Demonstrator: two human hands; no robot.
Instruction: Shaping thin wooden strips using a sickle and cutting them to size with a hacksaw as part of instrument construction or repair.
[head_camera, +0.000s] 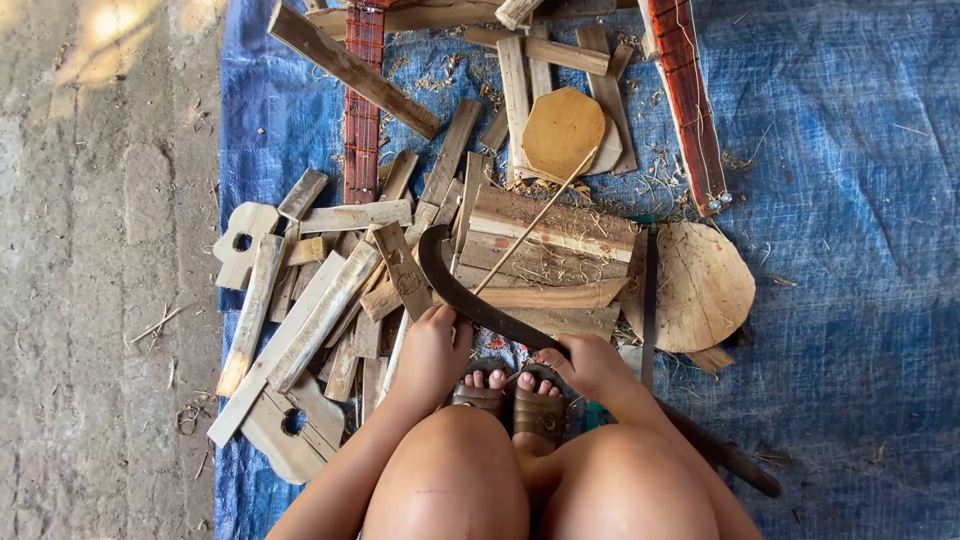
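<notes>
Head view: we sit over a pile of wood pieces (330, 290). Our left hand (432, 345) and right hand (590, 362) both clench 1 curved blade (470, 295), shaving a thin stick (530, 225). We think most wood is still uncut.

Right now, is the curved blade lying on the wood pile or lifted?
Lifted: the left hand and right hand hold the curved blade above the wood scraps.

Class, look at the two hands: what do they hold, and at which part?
Both grip a curved dark blade: the left hand on its back near the middle, the right hand toward the handle end.
</notes>
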